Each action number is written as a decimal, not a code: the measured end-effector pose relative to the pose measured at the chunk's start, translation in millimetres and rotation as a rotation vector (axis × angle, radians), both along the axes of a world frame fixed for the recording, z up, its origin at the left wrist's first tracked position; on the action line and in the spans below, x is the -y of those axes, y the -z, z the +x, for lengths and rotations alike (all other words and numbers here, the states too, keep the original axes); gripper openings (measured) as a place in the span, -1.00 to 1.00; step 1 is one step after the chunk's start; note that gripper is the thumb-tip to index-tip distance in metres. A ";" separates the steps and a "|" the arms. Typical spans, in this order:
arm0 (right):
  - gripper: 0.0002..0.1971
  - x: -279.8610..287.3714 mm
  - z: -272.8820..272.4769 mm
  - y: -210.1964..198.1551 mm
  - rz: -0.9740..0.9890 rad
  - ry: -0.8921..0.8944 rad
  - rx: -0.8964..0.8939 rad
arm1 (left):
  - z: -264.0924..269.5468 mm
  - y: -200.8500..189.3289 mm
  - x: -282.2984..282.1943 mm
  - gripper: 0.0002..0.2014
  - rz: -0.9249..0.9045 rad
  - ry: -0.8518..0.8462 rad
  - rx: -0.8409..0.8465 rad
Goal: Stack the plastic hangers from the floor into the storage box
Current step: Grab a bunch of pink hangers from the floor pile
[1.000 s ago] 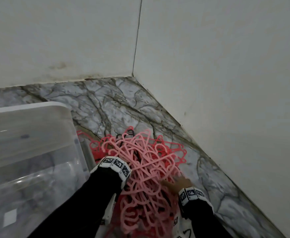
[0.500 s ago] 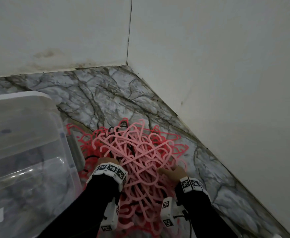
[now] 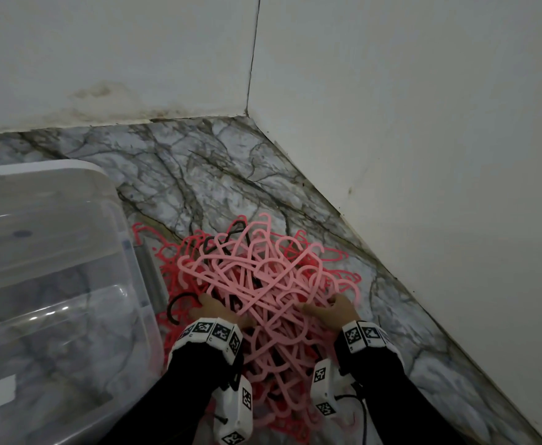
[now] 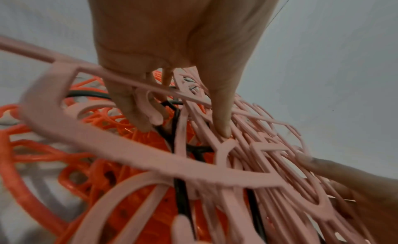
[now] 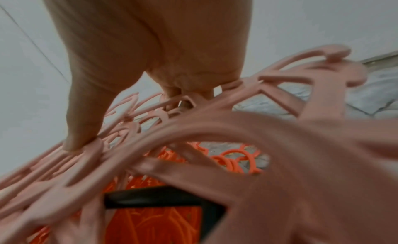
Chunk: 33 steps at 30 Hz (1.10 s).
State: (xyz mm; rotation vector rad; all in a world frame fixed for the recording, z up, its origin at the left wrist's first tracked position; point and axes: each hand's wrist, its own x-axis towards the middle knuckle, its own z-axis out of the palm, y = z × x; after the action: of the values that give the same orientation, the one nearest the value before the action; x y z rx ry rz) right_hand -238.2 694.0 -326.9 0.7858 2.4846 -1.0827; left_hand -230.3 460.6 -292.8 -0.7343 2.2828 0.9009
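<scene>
Having spread apart, my left hand (image 3: 213, 308) and right hand (image 3: 338, 308) gripped the pink hangers (image 3: 263, 277), readying a lift toward the storage box (image 3: 109, 200).

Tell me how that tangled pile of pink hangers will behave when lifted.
The pink hangers look thin, rigid and probably light. Their hooks interlock with the red hangers and black hangers underneath, so a lift would likely drag several along as a clump. With the left hand and right hand at opposite edges, loose ones may slide off.

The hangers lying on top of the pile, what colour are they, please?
Pale pink plastic hangers, over orange-red and black ones; clearest in the head view.
</scene>
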 end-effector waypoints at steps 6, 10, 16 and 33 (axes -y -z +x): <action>-0.10 7.2 3.8 -6.3 0.156 -0.144 0.031 | 4.2 13.8 7.7 0.00 0.144 -0.060 -0.090; -0.10 11.5 9.1 -11.5 0.225 -0.154 -0.048 | 2.1 29.2 10.9 0.06 0.213 -0.116 -0.174; -0.05 17.8 -7.6 -23.7 0.187 -0.205 -0.099 | 8.3 41.8 11.5 0.26 0.255 -0.208 -0.289; 0.06 15.0 -4.1 -31.4 0.187 -0.293 0.048 | 15.0 39.8 6.5 0.18 0.260 -0.158 -0.336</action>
State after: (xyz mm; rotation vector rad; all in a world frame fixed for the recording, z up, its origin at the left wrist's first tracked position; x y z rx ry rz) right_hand -242.3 679.0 -295.5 0.4679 2.5829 -0.7308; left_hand -215.3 454.0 -332.6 -0.6955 2.3469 1.4588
